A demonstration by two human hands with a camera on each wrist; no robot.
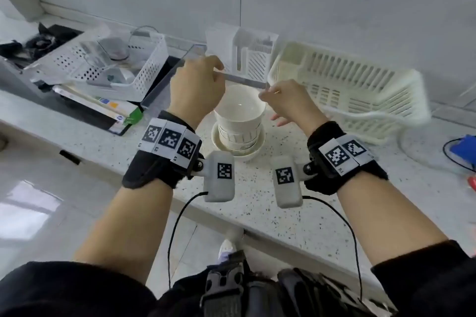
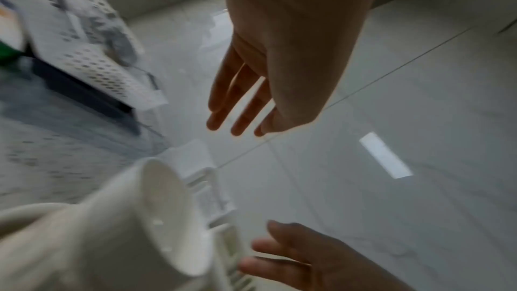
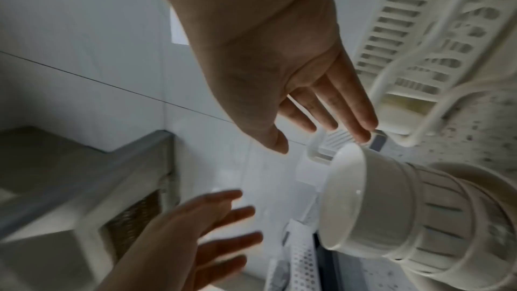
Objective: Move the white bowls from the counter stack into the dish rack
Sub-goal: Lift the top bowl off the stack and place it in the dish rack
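Note:
A stack of white bowls (image 1: 239,121) stands on a white plate (image 1: 221,145) in the middle of the speckled counter. The stack also shows in the left wrist view (image 2: 156,229) and the right wrist view (image 3: 372,209). My left hand (image 1: 198,85) hovers just left of the top bowl's rim, fingers relaxed and apart (image 2: 238,107), holding nothing. My right hand (image 1: 288,100) hovers just right of the rim, fingers spread (image 3: 330,114), also empty. Neither hand touches the bowls. The cream dish rack (image 1: 353,90) lies to the right and looks empty.
A white perforated basket (image 1: 113,64) with glass items sits on a dark hob at the left. A white slatted utensil holder (image 1: 255,54) stands against the tiled wall behind the bowls. A blue object with a cable (image 1: 463,147) lies at the right edge.

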